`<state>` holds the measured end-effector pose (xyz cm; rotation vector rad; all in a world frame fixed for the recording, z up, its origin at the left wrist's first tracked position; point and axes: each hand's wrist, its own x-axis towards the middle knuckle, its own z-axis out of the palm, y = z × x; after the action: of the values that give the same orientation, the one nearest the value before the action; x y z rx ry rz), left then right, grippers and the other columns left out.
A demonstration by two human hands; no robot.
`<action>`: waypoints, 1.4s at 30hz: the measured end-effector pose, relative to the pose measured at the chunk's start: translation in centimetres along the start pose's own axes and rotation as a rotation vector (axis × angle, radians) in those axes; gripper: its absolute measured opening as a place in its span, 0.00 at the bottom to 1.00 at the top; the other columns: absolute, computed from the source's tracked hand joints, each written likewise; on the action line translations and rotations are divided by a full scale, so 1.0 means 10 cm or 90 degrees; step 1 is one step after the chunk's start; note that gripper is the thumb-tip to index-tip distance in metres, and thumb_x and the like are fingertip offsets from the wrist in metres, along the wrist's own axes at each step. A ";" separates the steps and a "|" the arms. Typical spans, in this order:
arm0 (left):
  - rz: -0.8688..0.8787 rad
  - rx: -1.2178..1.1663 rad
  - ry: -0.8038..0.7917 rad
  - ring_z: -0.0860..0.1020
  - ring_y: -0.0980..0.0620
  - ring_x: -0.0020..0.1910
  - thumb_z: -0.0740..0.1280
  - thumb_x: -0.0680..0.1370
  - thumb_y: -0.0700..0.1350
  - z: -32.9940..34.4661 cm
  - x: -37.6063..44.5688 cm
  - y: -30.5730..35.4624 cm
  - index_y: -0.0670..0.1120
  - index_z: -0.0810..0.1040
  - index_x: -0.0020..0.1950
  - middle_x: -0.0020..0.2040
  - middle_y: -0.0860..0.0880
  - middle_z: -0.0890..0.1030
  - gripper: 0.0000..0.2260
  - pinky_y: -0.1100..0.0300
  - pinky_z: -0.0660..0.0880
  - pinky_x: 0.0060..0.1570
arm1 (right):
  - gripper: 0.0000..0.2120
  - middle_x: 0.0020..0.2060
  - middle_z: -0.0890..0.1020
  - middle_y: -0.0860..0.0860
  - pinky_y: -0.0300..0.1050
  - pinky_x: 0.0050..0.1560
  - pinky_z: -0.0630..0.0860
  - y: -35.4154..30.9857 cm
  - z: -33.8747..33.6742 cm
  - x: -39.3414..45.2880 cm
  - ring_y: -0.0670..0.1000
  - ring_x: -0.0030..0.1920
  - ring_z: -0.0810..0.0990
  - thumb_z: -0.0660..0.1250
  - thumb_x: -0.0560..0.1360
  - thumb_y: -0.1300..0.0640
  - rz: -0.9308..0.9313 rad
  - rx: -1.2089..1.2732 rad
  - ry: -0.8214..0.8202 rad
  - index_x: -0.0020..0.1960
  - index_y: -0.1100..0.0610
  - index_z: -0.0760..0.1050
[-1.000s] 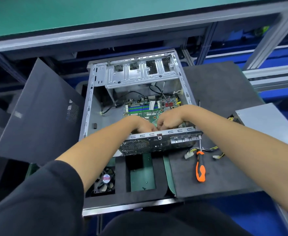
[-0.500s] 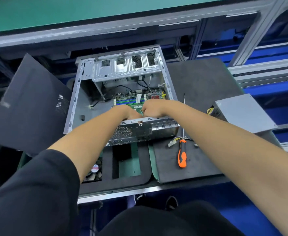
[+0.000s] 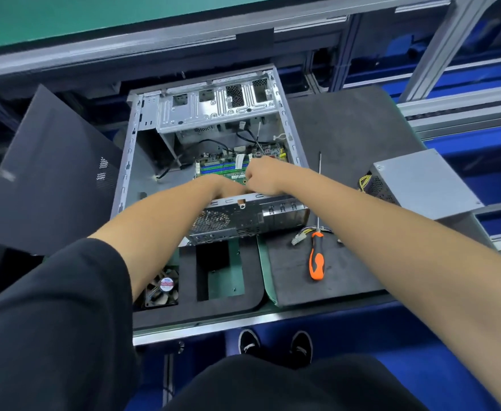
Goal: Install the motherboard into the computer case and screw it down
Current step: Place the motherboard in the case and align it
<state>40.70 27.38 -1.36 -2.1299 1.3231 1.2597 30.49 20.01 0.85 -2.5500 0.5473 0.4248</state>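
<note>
An open grey computer case [image 3: 130, 161] lies flat on the black foam work mat. Inside it, toward the near right, sits the green motherboard [image 3: 222, 169] with blue and green memory slots. Both my hands reach over the case's near rear panel [image 3: 243, 216] onto the board. My left hand [image 3: 225, 186] dips behind that panel with its fingers hidden. My right hand [image 3: 262, 176] is curled over the board's near edge; what its fingers hold is hidden. An orange-and-black screwdriver [image 3: 316, 262] lies on the mat to the right of the case.
The dark case side panel [image 3: 47, 176] leans at the left. A grey power supply [image 3: 421, 182] with loose cables sits at the right. A small fan [image 3: 163, 287] rests in a foam cutout near the front edge. Metal frame rails run behind.
The view has shifted, so the case appears further left and lower. Both hands stay together over the motherboard's near edge, the right one now slightly further in.
</note>
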 end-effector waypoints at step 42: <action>0.037 0.064 0.001 0.68 0.50 0.47 0.54 0.83 0.46 -0.01 -0.06 0.00 0.45 0.60 0.74 0.73 0.41 0.65 0.20 0.55 0.65 0.57 | 0.10 0.27 0.71 0.53 0.42 0.28 0.64 0.06 0.02 -0.05 0.51 0.27 0.67 0.59 0.72 0.58 -0.044 -0.110 0.216 0.32 0.58 0.66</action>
<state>40.67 27.67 -0.79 -2.0376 1.4270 1.1875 29.77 19.77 0.68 -2.8182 0.5605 0.0120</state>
